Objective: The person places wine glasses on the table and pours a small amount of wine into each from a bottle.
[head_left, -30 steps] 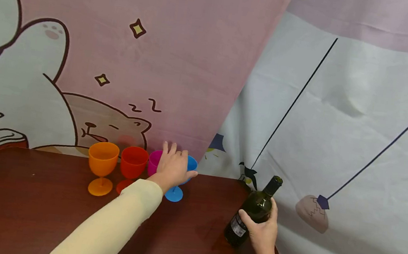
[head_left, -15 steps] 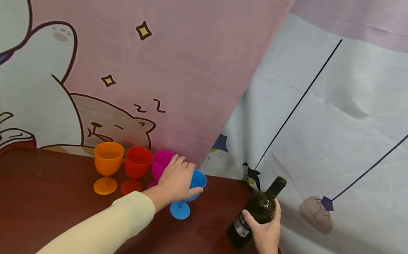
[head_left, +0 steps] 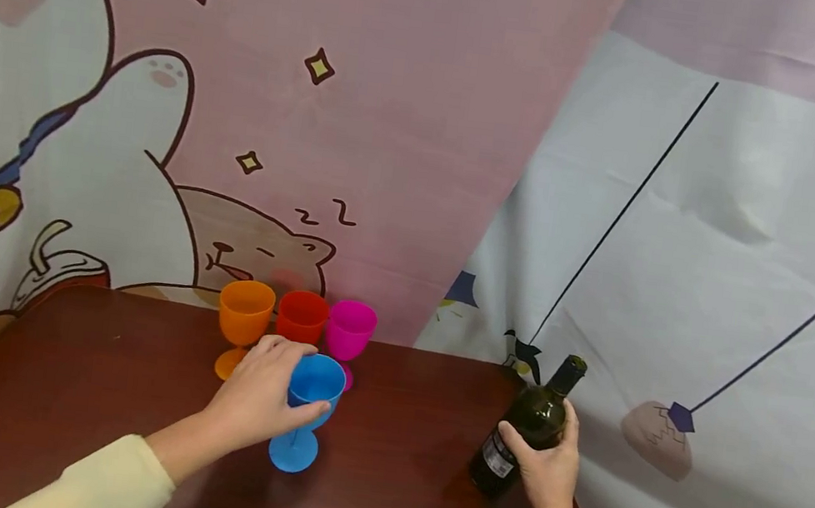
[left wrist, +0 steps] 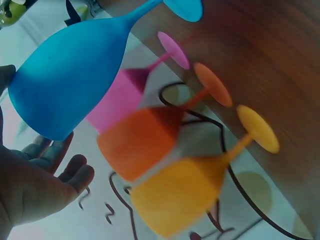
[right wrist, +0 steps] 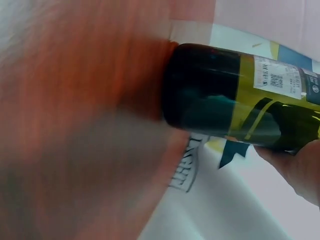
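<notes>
A blue plastic goblet (head_left: 316,382) is held near its rim between the thumb and fingers of my left hand (head_left: 259,392), in front of the other goblets. In the left wrist view the blue goblet (left wrist: 70,75) fills the upper left, its rim end between thumb and fingers. My right hand (head_left: 549,471) grips a dark green glass wine bottle (head_left: 518,434) round its body, at the right of the table. The bottle leans with its neck to the upper right. In the right wrist view the bottle (right wrist: 205,90) shows its base and a white label.
An orange goblet (head_left: 246,311), a red goblet (head_left: 302,316) and a magenta goblet (head_left: 351,330) stand in a row at the back of the brown table (head_left: 396,487). Behind them hangs a printed cloth (head_left: 408,120); more cloth hangs along the right edge.
My left hand has taken the blue goblet from the right end of the row and brought it forward and left. The view has turned slightly left; my right hand keeps hold of the bottle.
</notes>
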Action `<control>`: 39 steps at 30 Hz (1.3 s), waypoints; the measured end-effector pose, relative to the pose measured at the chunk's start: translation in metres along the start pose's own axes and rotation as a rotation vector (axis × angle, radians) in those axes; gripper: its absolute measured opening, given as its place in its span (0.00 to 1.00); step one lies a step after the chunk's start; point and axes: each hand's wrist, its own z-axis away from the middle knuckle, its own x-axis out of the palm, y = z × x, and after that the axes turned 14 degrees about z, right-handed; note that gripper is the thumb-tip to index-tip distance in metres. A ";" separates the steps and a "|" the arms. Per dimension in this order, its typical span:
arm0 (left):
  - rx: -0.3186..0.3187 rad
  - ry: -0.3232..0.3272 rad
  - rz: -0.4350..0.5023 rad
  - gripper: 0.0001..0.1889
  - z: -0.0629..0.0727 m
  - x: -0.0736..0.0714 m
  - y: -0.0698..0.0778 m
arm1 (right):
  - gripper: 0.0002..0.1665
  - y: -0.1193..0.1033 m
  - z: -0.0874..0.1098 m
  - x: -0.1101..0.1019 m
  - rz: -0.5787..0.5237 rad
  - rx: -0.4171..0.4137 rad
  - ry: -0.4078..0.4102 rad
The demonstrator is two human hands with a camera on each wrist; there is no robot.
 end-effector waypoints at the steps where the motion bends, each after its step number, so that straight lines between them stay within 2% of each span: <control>1: -0.001 0.008 0.013 0.43 0.002 -0.003 -0.003 | 0.64 -0.003 0.000 0.000 0.017 -0.021 -0.011; 5: -0.020 0.008 0.070 0.48 0.008 -0.007 -0.008 | 0.64 -0.020 -0.001 0.006 0.130 -0.182 -0.053; 10: -0.097 0.004 0.129 0.54 0.011 -0.001 -0.012 | 0.64 -0.056 0.002 0.020 0.232 -0.482 -0.094; 15: -0.158 0.044 0.178 0.54 0.010 0.002 -0.020 | 0.62 -0.100 0.003 0.029 0.391 -0.815 -0.103; 19: -0.182 0.059 0.206 0.52 0.012 0.003 -0.027 | 0.63 -0.128 0.005 0.034 0.509 -0.976 -0.116; 24: -0.199 0.068 0.221 0.51 0.014 0.005 -0.033 | 0.62 -0.149 0.006 0.039 0.606 -1.098 -0.129; 27: -0.196 0.076 0.227 0.51 0.016 0.005 -0.034 | 0.60 -0.157 0.007 0.042 0.641 -1.136 -0.135; 34: -0.195 0.087 0.239 0.49 0.018 0.006 -0.034 | 0.60 -0.165 0.007 0.042 0.744 -1.136 -0.177; 39: -0.199 0.087 0.256 0.49 0.017 0.005 -0.033 | 0.60 -0.171 0.006 0.041 0.798 -1.155 -0.162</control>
